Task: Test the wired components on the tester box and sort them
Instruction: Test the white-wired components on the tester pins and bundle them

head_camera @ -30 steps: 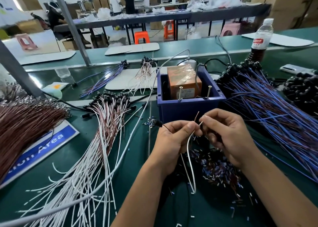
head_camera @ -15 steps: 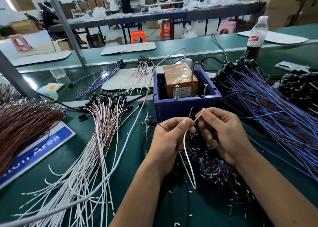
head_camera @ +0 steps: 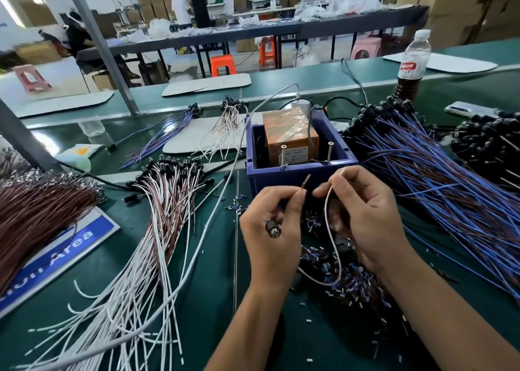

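1. Broadly spreading over the green bench [head_camera: 197, 300]: blue-wired bundle [head_camera: 439, 179] at right, red-and-white wired pile [head_camera: 157, 230] at left, brown wires [head_camera: 36, 210] at far left.
2. Sitting just beyond the hands: blue tester box [head_camera: 301, 171], holding an orange unit [head_camera: 289, 137], two upright screws [head_camera: 329, 152] standing at its near rim.
3. Pinching the brown lead [head_camera: 305, 181] between thumb and forefinger: left hand [head_camera: 273, 235], with the component's black head [head_camera: 273, 228] poking out between the curled fingers.
4. Pinching the white lead [head_camera: 332, 230] near its tip: right hand [head_camera: 363, 216], the lead looping down below the palm.
5. Now parting compared with half a second ago: lead tips separated, hands lifted closer to the box's rim, black head turned toward the camera.
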Demonstrator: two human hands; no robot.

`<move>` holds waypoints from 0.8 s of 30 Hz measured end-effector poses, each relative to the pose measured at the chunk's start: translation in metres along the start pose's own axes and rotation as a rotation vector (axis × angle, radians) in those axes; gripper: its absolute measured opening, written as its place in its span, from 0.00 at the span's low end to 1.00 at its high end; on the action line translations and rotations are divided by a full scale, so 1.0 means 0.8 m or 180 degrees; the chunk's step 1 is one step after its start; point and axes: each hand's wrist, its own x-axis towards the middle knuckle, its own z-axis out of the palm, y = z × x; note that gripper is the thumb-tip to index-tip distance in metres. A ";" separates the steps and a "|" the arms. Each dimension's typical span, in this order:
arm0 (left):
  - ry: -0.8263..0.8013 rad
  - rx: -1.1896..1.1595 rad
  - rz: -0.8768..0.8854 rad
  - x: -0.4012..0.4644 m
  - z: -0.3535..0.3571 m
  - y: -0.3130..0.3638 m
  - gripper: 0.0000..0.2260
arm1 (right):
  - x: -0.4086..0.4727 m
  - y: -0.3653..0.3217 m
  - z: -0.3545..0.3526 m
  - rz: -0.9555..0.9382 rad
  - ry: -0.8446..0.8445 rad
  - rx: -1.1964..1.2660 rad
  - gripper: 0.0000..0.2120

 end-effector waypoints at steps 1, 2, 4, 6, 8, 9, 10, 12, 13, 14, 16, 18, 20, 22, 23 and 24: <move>0.0222 0.0112 0.0109 0.000 0.001 0.001 0.03 | 0.000 -0.001 -0.002 -0.0179 0.0165 -0.0208 0.07; 0.0442 0.0133 0.0139 0.003 0.001 0.003 0.03 | 0.000 -0.002 -0.003 -0.0376 0.0348 -0.0462 0.06; 0.0852 0.0116 0.0069 0.012 0.000 0.006 0.03 | 0.002 -0.003 -0.003 -0.0761 0.0806 -0.1068 0.06; 0.1082 0.0245 -0.0020 0.022 0.000 0.008 0.02 | 0.005 -0.006 0.000 -0.1140 0.1233 -0.1682 0.06; 0.1195 0.0366 -0.0087 0.028 0.000 0.011 0.01 | 0.009 -0.013 0.007 -0.1447 0.1367 -0.2140 0.07; 0.1207 0.0414 -0.0075 0.031 0.000 0.010 0.01 | 0.012 -0.017 0.011 -0.1550 0.1341 -0.2315 0.08; 0.1210 0.0489 -0.0033 0.033 0.001 0.010 0.00 | 0.014 -0.021 0.014 -0.1627 0.1289 -0.2472 0.09; 0.1222 0.0655 0.0063 0.037 0.002 0.011 0.02 | 0.020 -0.028 0.017 -0.1705 0.1185 -0.2763 0.12; 0.1244 0.0690 0.0089 0.039 0.003 0.011 0.02 | 0.022 -0.030 0.019 -0.1693 0.1149 -0.2879 0.14; 0.1266 0.0702 0.0099 0.041 0.004 0.010 0.03 | 0.024 -0.031 0.020 -0.1644 0.1120 -0.2953 0.14; 0.1298 0.0735 0.0108 0.041 0.005 0.008 0.03 | 0.024 -0.031 0.022 -0.1501 0.1087 -0.2976 0.15; 0.1267 0.0805 0.0129 0.039 0.007 0.005 0.04 | 0.023 -0.029 0.023 -0.1330 0.1082 -0.2894 0.14; 0.1191 0.0851 0.0180 0.038 0.008 0.003 0.04 | 0.023 -0.028 0.022 -0.1154 0.1101 -0.2732 0.14; 0.1120 0.0866 0.0254 0.037 0.009 0.002 0.04 | 0.024 -0.027 0.021 -0.1050 0.1100 -0.2586 0.14; 0.1080 0.0868 0.0271 0.037 0.010 0.001 0.04 | 0.024 -0.026 0.021 -0.1021 0.1082 -0.2537 0.13; 0.1049 0.0863 0.0281 0.037 0.010 0.001 0.04 | 0.024 -0.025 0.020 -0.1012 0.1061 -0.2502 0.13</move>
